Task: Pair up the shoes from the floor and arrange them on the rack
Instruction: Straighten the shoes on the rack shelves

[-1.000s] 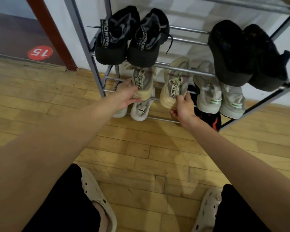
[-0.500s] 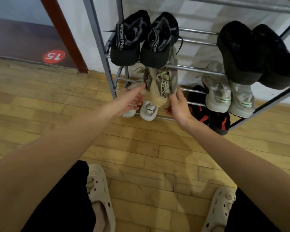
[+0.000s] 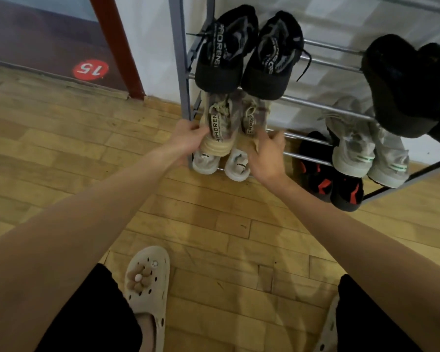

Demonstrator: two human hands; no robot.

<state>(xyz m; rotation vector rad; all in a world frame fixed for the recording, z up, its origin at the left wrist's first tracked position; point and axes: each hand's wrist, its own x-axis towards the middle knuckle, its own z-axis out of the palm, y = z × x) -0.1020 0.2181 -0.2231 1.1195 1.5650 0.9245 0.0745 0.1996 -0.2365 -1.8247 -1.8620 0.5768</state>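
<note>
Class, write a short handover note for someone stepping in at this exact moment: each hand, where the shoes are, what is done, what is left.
Left hand: grips the heel of the left beige sneaker.
Right hand: fingers on the right beige sneaker; grip unclear.
Both sit side by side on the rack's middle shelf.
Done: black sneakers above, white pair below.
Left: release; no loose shoes visible on the floor.
</note>
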